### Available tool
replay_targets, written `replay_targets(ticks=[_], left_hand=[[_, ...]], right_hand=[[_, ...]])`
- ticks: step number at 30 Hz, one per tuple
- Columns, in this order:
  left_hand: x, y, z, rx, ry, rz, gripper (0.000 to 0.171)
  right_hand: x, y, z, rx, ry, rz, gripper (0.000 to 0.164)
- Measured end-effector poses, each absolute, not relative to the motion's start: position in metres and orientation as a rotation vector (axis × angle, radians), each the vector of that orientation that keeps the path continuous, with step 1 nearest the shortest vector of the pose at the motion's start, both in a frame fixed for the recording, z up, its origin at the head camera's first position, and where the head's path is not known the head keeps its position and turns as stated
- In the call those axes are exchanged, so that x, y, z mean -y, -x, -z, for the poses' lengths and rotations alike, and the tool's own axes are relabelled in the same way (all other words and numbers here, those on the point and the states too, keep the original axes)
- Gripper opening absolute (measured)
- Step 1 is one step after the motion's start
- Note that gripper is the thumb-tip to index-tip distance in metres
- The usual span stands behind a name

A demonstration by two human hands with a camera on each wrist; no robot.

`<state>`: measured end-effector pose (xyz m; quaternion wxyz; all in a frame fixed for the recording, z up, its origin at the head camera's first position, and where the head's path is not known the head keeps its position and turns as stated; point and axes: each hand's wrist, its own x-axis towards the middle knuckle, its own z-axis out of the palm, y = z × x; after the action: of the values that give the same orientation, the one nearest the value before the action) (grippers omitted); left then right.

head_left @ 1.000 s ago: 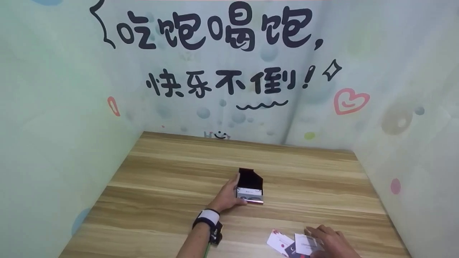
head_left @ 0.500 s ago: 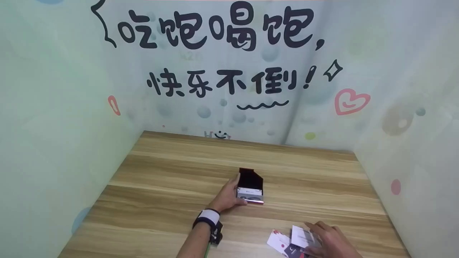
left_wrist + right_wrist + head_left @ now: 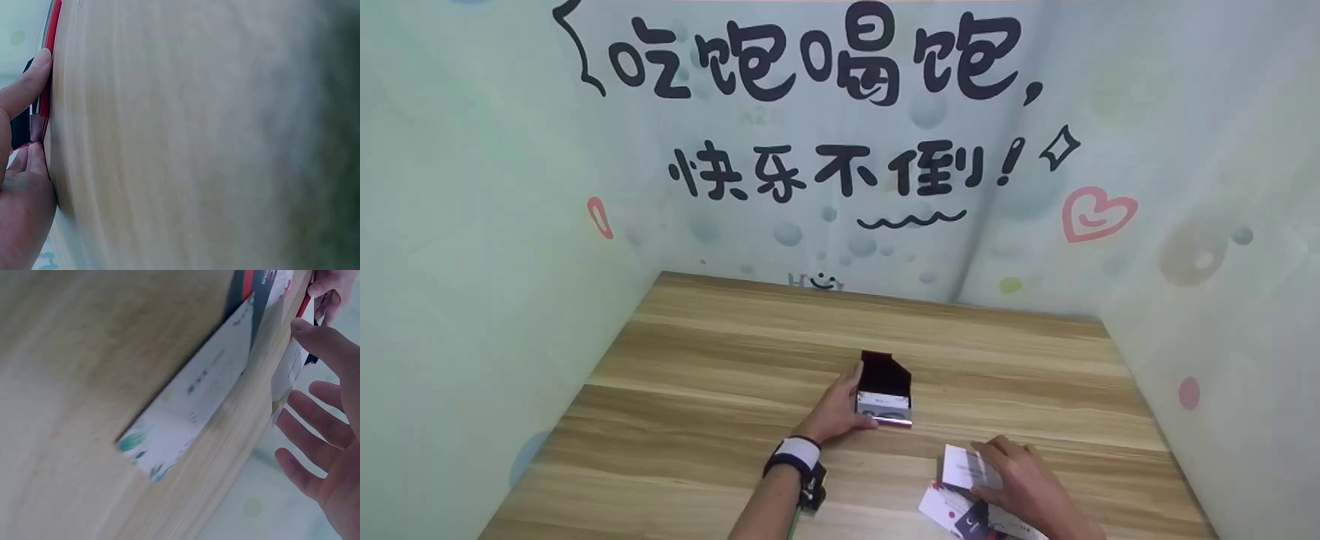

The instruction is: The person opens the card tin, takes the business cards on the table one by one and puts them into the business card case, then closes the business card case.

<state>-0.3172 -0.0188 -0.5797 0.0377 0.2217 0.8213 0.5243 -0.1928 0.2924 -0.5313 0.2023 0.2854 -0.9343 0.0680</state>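
Observation:
On the wooden table (image 3: pixel 697 390) stands a small card case (image 3: pixel 883 401) with its black lid (image 3: pixel 883 373) open and cards inside. My left hand (image 3: pixel 834 411) grips the case by its left side; in the left wrist view the thumb (image 3: pixel 23 89) presses on the case's red edge (image 3: pixel 49 67). My right hand (image 3: pixel 1020 486) is at the near right and pinches a white card (image 3: pixel 966 465) lifted off the table. The right wrist view shows this card (image 3: pixel 288 374) under the thumb, with the other fingers (image 3: pixel 315 439) spread.
Loose cards (image 3: pixel 949 510) lie on the table under my right hand, one of them dark (image 3: pixel 971 526). One printed card (image 3: pixel 194 396) lies flat in the right wrist view. Painted walls (image 3: pixel 472 225) enclose the table on the left, back and right.
My right hand has lifted a white card from the loose cards and moved it left and forward, closer to the case. The left hand and the case have stayed put.

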Motion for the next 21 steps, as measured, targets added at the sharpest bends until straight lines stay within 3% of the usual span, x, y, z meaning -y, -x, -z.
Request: replay_targets(ticks=[21], left_hand=[[0.02,0.316,0.575,-2.565,-0.663,-1.553,0.11]], right_hand=[[-0.249,0.271,0.523,2.513,-0.883,-0.249,0.042]])
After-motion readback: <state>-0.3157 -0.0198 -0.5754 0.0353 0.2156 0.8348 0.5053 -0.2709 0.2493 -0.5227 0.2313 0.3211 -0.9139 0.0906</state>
